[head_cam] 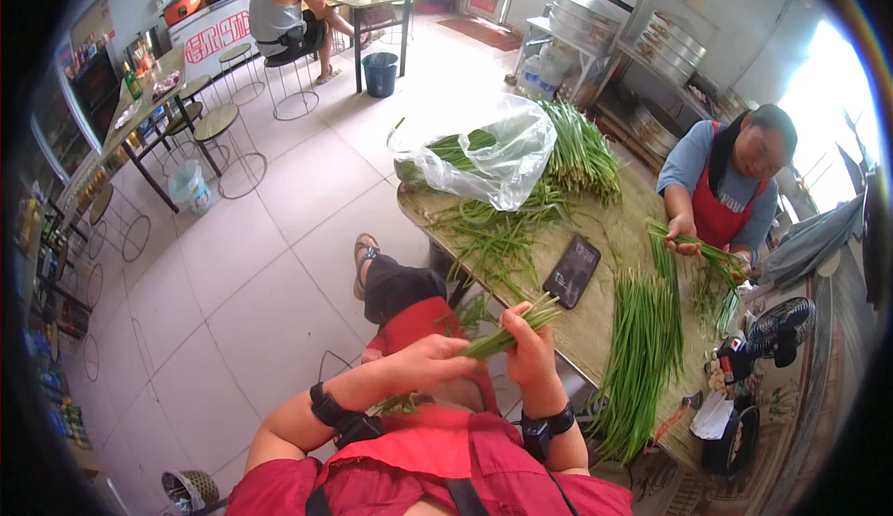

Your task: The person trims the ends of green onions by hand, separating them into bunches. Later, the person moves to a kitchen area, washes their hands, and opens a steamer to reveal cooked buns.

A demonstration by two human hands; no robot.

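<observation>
In front of my red apron, both hands hold one small bunch of green garlic chives. My right hand grips it close to the pale stem ends, which point up and away from me. Closer to the leafy part is my left hand, its fingers lying along the bunch and partly hiding it. Some green leaves show below my left wrist. Beyond my hands lies a dark smartphone on the table. A long, neatly laid pile of chives rests to the right, its leaf tips hanging over the near edge.
Loose trimmings, a clear plastic bag and a thick chive bundle cover the far side. Across the table, a person in a red apron handles chives. A small black fan stands at right. Stools are at left.
</observation>
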